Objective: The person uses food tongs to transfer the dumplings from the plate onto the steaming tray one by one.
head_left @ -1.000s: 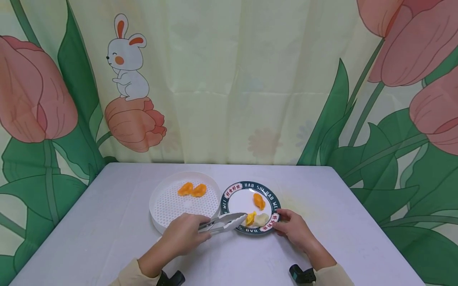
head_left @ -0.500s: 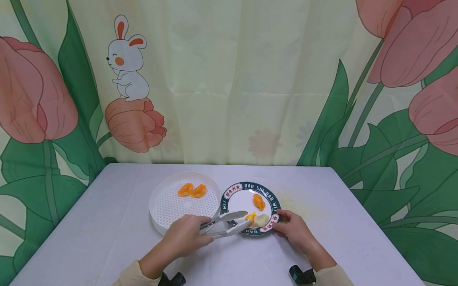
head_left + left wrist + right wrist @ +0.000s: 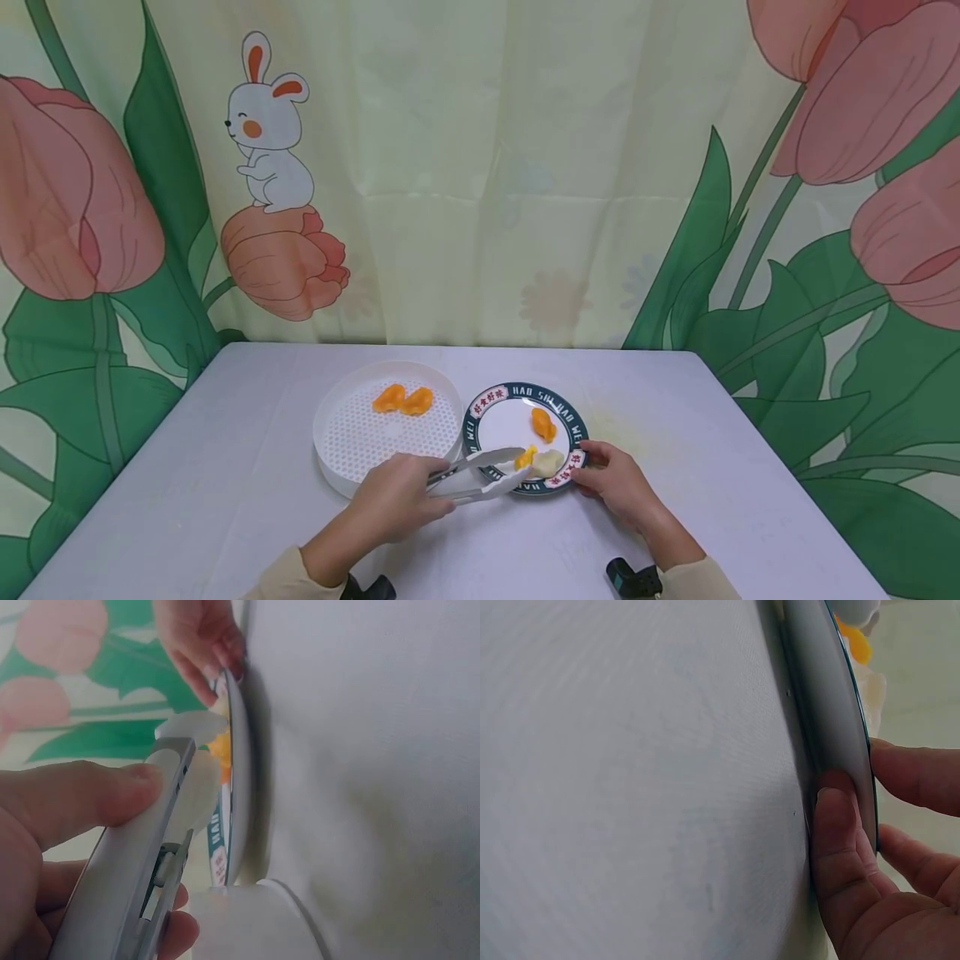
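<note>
My left hand (image 3: 397,498) grips a pair of tongs (image 3: 483,458), thumb along one arm in the left wrist view. The tongs' parted tips reach over the near left rim of a plate (image 3: 491,429) with a dark green patterned border, one on each side of a yellow dumpling (image 3: 526,457). Beside that piece lies a pale dumpling (image 3: 547,463), and an orange dumpling (image 3: 543,424) sits farther back on the plate. At the plate's right rim, my right hand (image 3: 618,479) pinches the edge; in the right wrist view a fingertip (image 3: 835,814) presses its underside.
Left of the plate stands a round white tray (image 3: 337,433) with a perforated bottom, close against the plate's rim. Two orange dumplings (image 3: 402,399) lie in it side by side. A white cloth covers the table (image 3: 187,500), and a printed curtain (image 3: 450,167) hangs behind.
The tongs spread apart from nearly closed, then shifted slightly right and narrowed around the yellow dumpling. The right hand keeps its hold on the plate, which stays in place.
</note>
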A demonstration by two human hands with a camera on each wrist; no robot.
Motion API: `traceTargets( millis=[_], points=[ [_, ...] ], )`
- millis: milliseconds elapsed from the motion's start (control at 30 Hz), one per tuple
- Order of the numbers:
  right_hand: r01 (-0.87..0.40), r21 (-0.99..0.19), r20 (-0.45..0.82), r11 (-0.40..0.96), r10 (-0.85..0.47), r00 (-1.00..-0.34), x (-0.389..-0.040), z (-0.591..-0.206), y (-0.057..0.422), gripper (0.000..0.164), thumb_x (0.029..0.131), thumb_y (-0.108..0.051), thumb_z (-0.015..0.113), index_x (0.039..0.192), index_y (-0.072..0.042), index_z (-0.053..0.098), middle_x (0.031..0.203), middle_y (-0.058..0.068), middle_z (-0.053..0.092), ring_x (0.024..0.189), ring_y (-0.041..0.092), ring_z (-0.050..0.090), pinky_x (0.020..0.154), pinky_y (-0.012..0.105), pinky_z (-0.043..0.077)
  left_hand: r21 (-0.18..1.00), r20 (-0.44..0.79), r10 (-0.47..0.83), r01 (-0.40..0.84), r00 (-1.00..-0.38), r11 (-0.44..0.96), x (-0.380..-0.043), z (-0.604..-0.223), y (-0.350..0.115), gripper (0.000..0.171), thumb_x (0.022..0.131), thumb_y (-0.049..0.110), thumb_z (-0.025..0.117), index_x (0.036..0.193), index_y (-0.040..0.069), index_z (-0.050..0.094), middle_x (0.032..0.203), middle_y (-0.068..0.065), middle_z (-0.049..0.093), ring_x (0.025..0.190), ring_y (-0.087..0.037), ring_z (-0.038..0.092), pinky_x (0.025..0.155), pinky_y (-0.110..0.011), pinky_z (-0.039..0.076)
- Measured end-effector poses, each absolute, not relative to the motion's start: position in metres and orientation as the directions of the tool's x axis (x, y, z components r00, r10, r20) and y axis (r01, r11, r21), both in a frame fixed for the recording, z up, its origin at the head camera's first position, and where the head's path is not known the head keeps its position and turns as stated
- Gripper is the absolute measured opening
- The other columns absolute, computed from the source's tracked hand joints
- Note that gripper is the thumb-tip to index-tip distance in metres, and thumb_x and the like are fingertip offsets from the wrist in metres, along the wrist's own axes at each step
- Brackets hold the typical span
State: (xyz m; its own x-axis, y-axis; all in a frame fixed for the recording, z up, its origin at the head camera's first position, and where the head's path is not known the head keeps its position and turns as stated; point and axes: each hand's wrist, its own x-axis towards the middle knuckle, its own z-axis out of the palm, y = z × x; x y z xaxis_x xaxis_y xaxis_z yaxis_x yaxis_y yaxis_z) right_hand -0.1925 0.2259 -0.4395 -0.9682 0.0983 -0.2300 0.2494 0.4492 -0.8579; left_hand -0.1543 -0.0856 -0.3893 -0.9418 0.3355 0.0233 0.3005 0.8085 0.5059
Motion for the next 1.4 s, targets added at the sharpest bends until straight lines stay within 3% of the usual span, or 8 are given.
traceTargets(
  millis=[267, 833, 1167, 1400],
  points=[
    [0.25, -0.856, -0.232, 0.453, 0.096, -0.968, -0.192, -0.442, 0.227, 0.059, 0.09, -0.006, 0.072, 0.142, 0.005, 0.048, 0.137, 0.03, 0.049, 0.092, 0.022, 0.063, 0.079, 0.033, 0.056, 0.501, 0.049, 0.344, 0.321, -0.938, 0.803, -0.153, -0.391, -0.084, 0.034, 0.078, 0.023, 0.084, 0.108, 0.008, 0.077, 0.079, 0.005, 0.066, 0.06, -0.009, 0.049, 0.053, -0.025, 0.042],
    [0.242, -0.864, -0.225, 0.441, 0.091, -0.97, -0.193, -0.442, 0.227, 0.057, 0.09, -0.005, 0.071, 0.142, 0.006, 0.048, 0.134, 0.028, 0.051, 0.094, 0.022, 0.063, 0.08, 0.033, 0.056, 0.503, 0.084, 0.31, 0.309, -0.947, 0.807, -0.152, -0.383, -0.089, 0.036, 0.079, 0.021, 0.084, 0.111, 0.006, 0.076, 0.085, 0.0, 0.071, 0.057, -0.009, 0.048, 0.049, -0.023, 0.041],
    [0.237, -0.867, -0.221, 0.439, 0.088, -0.971, -0.193, -0.441, 0.227, 0.057, 0.09, -0.003, 0.071, 0.141, 0.006, 0.048, 0.131, 0.027, 0.053, 0.092, 0.022, 0.062, 0.079, 0.033, 0.056, 0.495, 0.132, 0.281, 0.309, -0.951, 0.812, -0.154, -0.373, -0.098, 0.034, 0.08, 0.021, 0.083, 0.11, 0.008, 0.076, 0.091, 0.0, 0.072, 0.067, -0.011, 0.052, 0.056, -0.025, 0.044],
    [0.235, -0.865, -0.219, 0.444, 0.087, -0.972, -0.193, -0.441, 0.227, 0.056, 0.09, -0.004, 0.071, 0.141, 0.007, 0.048, 0.131, 0.028, 0.053, 0.092, 0.022, 0.062, 0.079, 0.033, 0.056, 0.492, 0.16, 0.238, 0.287, -0.958, 0.822, -0.157, -0.366, -0.104, 0.033, 0.08, 0.021, 0.083, 0.11, 0.009, 0.076, 0.089, 0.0, 0.072, 0.064, -0.011, 0.05, 0.054, -0.026, 0.041]
  ],
)
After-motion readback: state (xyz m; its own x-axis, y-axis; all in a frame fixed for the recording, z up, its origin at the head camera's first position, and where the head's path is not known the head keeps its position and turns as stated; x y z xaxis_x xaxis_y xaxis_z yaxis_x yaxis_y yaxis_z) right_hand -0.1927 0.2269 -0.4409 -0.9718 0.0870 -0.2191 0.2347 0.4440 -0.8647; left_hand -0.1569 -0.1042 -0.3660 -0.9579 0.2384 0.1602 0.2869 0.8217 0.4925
